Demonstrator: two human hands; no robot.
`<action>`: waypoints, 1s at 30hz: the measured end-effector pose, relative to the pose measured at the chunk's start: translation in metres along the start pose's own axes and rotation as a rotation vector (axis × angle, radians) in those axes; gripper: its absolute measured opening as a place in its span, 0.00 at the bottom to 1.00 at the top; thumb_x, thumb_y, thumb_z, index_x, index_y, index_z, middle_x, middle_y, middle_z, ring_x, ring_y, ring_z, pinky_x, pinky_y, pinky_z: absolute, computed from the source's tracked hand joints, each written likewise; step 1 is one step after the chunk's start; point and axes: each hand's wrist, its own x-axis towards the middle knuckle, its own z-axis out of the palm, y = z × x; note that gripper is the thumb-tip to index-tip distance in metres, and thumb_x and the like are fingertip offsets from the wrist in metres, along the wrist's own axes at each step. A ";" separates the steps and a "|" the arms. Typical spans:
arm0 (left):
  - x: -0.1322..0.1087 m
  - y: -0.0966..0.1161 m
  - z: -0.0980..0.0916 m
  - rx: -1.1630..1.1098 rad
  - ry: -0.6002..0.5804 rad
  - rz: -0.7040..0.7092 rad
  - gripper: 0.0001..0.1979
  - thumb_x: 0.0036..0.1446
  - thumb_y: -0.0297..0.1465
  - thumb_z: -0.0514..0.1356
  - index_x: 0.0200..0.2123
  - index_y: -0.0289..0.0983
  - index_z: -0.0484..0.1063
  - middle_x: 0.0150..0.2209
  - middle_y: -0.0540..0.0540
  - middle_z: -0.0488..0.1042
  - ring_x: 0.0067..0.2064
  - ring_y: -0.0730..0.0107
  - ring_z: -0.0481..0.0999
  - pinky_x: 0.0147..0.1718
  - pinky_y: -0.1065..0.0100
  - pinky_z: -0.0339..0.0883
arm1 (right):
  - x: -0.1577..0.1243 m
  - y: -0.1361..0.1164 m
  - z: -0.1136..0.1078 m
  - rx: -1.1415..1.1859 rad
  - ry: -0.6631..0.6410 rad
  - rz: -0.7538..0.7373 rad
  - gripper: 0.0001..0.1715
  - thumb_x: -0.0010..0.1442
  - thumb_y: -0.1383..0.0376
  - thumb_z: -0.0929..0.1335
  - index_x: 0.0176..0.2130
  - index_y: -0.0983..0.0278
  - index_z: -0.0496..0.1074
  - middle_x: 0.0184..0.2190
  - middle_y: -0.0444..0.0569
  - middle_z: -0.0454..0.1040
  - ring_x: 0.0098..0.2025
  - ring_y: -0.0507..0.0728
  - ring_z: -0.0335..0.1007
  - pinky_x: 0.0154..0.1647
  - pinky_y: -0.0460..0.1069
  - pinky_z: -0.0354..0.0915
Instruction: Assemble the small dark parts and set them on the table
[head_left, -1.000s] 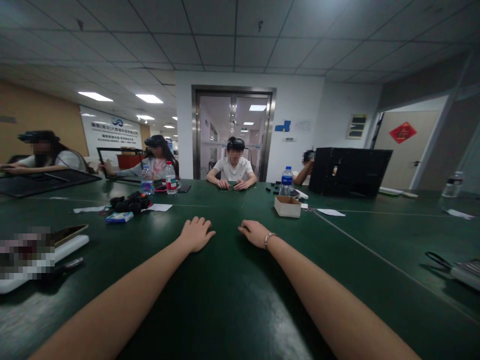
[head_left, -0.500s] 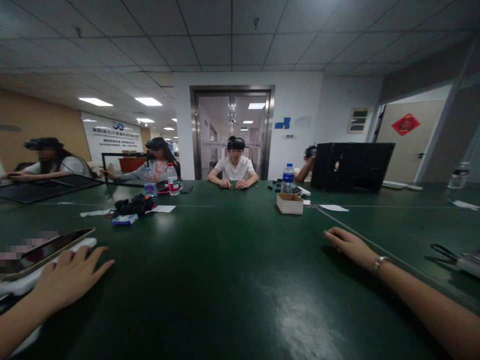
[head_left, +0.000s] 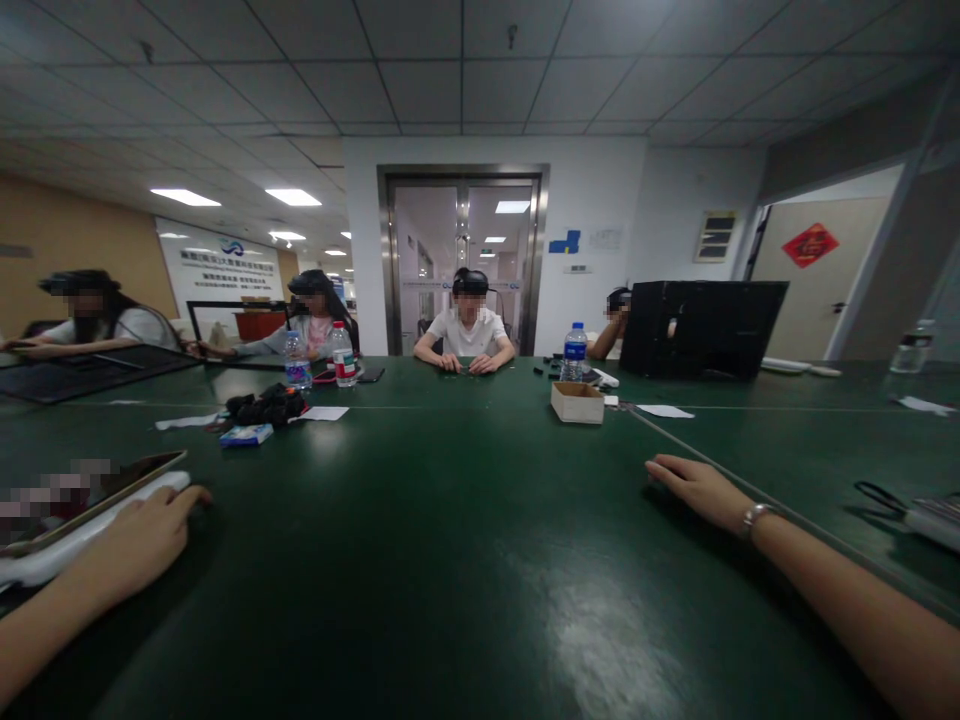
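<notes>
Newly parted: left hand [head_left: 142, 540], right hand [head_left: 694, 492]

Both had moved off mid-table. The left, now curled, overlapped the white device [head_left: 90, 532], well short of the far edge of the table [head_left: 420, 560]; grip indeterminate. The right lay loosely extended, holding nothing visible.

Both hands [head_left: 139, 535] [head_left: 697, 490] well apart

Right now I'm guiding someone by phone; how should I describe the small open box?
On the dark green table, right of the middle, find the blue-labelled bottle. Just in front of it, beyond and left of the right hand, sits the small box. Unlike the bottle and the flat paper nearby, it has low, pale walls and an open top.
</notes>
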 end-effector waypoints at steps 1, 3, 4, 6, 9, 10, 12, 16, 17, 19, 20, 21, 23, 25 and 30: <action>0.003 0.003 0.001 0.033 0.039 0.005 0.17 0.48 0.31 0.43 0.40 0.41 0.64 0.36 0.48 0.71 0.40 0.57 0.68 0.45 0.54 0.56 | 0.000 0.000 -0.003 -0.018 -0.026 0.013 0.19 0.53 0.51 0.58 0.26 0.60 0.67 0.27 0.47 0.73 0.32 0.58 0.68 0.37 0.50 0.62; 0.009 0.013 0.003 0.075 0.091 0.024 0.17 0.50 0.29 0.42 0.40 0.41 0.65 0.36 0.48 0.70 0.39 0.62 0.69 0.44 0.60 0.59 | -0.001 0.000 -0.008 -0.029 -0.023 0.060 0.17 0.53 0.53 0.58 0.25 0.61 0.66 0.25 0.47 0.72 0.30 0.57 0.68 0.35 0.50 0.61; 0.013 0.020 0.004 0.070 0.093 0.046 0.17 0.51 0.28 0.42 0.40 0.41 0.65 0.37 0.47 0.70 0.38 0.64 0.69 0.43 0.62 0.59 | -0.001 0.000 -0.010 -0.014 0.002 0.088 0.16 0.54 0.54 0.58 0.26 0.61 0.65 0.24 0.47 0.71 0.29 0.57 0.67 0.33 0.49 0.61; 0.021 0.037 0.006 0.042 0.088 0.096 0.17 0.53 0.28 0.42 0.41 0.40 0.66 0.39 0.46 0.69 0.38 0.65 0.70 0.42 0.64 0.60 | -0.001 0.004 -0.012 0.066 0.055 0.144 0.18 0.57 0.53 0.55 0.27 0.60 0.63 0.20 0.47 0.67 0.24 0.55 0.64 0.30 0.49 0.60; 0.034 0.071 0.009 0.025 0.087 0.124 0.16 0.54 0.28 0.43 0.40 0.39 0.66 0.39 0.44 0.68 0.39 0.65 0.70 0.40 0.65 0.61 | 0.001 0.013 -0.012 0.217 0.091 0.196 0.21 0.59 0.52 0.50 0.28 0.61 0.60 0.15 0.44 0.62 0.19 0.54 0.59 0.26 0.49 0.58; 0.039 0.084 0.010 0.025 0.094 0.129 0.16 0.54 0.28 0.42 0.40 0.38 0.66 0.39 0.43 0.68 0.39 0.65 0.70 0.40 0.65 0.61 | 0.002 0.016 -0.011 0.257 0.094 0.206 0.21 0.59 0.52 0.51 0.28 0.61 0.60 0.15 0.44 0.62 0.19 0.53 0.59 0.26 0.48 0.58; 0.050 0.113 0.013 0.032 0.097 0.156 0.16 0.54 0.26 0.42 0.40 0.37 0.66 0.40 0.42 0.67 0.40 0.65 0.70 0.41 0.65 0.61 | 0.003 0.023 -0.010 0.317 0.098 0.226 0.20 0.59 0.53 0.52 0.29 0.62 0.61 0.18 0.46 0.65 0.21 0.53 0.61 0.26 0.48 0.58; 0.072 0.173 0.024 0.004 0.088 0.233 0.16 0.55 0.25 0.43 0.41 0.36 0.67 0.40 0.41 0.67 0.41 0.64 0.69 0.42 0.64 0.61 | 0.002 0.025 -0.010 0.340 0.107 0.271 0.19 0.58 0.55 0.53 0.27 0.63 0.62 0.18 0.46 0.65 0.21 0.53 0.61 0.26 0.48 0.58; 0.077 0.188 0.028 -0.017 0.081 0.257 0.15 0.55 0.25 0.43 0.41 0.37 0.67 0.41 0.41 0.66 0.41 0.64 0.69 0.42 0.64 0.60 | 0.001 0.023 -0.010 0.328 0.118 0.276 0.19 0.58 0.55 0.53 0.27 0.63 0.62 0.17 0.45 0.64 0.20 0.52 0.60 0.25 0.48 0.58; 0.085 0.218 0.034 -0.051 0.076 0.311 0.15 0.55 0.25 0.44 0.41 0.37 0.67 0.41 0.41 0.66 0.42 0.65 0.68 0.41 0.65 0.60 | -0.001 0.019 -0.010 0.315 0.137 0.284 0.19 0.57 0.53 0.53 0.27 0.62 0.61 0.14 0.43 0.61 0.18 0.52 0.58 0.23 0.47 0.56; 0.089 0.232 0.038 -0.062 0.074 0.332 0.15 0.55 0.25 0.44 0.41 0.38 0.67 0.41 0.41 0.66 0.41 0.65 0.68 0.41 0.65 0.60 | -0.001 0.017 -0.010 0.323 0.146 0.283 0.20 0.57 0.52 0.53 0.28 0.62 0.60 0.13 0.42 0.60 0.17 0.52 0.57 0.22 0.47 0.56; 0.093 0.246 0.041 -0.076 0.067 0.355 0.15 0.55 0.25 0.44 0.41 0.38 0.67 0.42 0.41 0.65 0.42 0.65 0.68 0.41 0.65 0.60 | -0.001 0.015 -0.009 0.340 0.155 0.278 0.20 0.57 0.51 0.53 0.28 0.61 0.60 0.13 0.41 0.60 0.16 0.52 0.56 0.21 0.47 0.55; 0.099 0.274 0.046 -0.134 0.035 0.372 0.15 0.57 0.27 0.43 0.42 0.38 0.67 0.43 0.42 0.64 0.42 0.65 0.68 0.41 0.66 0.60 | 0.000 0.015 -0.006 0.378 0.184 0.261 0.19 0.56 0.50 0.53 0.27 0.61 0.58 0.12 0.41 0.61 0.16 0.52 0.57 0.22 0.47 0.56; 0.102 0.298 0.049 -0.218 0.006 0.355 0.15 0.58 0.29 0.43 0.43 0.39 0.66 0.45 0.42 0.63 0.42 0.66 0.68 0.41 0.67 0.61 | 0.002 0.019 -0.002 0.379 0.225 0.249 0.18 0.55 0.51 0.53 0.27 0.61 0.57 0.14 0.42 0.64 0.19 0.53 0.60 0.24 0.48 0.58; 0.097 0.336 0.055 -0.467 0.037 0.300 0.16 0.59 0.33 0.41 0.42 0.40 0.66 0.44 0.42 0.63 0.41 0.64 0.69 0.40 0.65 0.61 | 0.011 0.034 0.006 0.221 0.269 0.245 0.17 0.56 0.53 0.52 0.28 0.61 0.58 0.21 0.47 0.72 0.24 0.55 0.67 0.28 0.49 0.62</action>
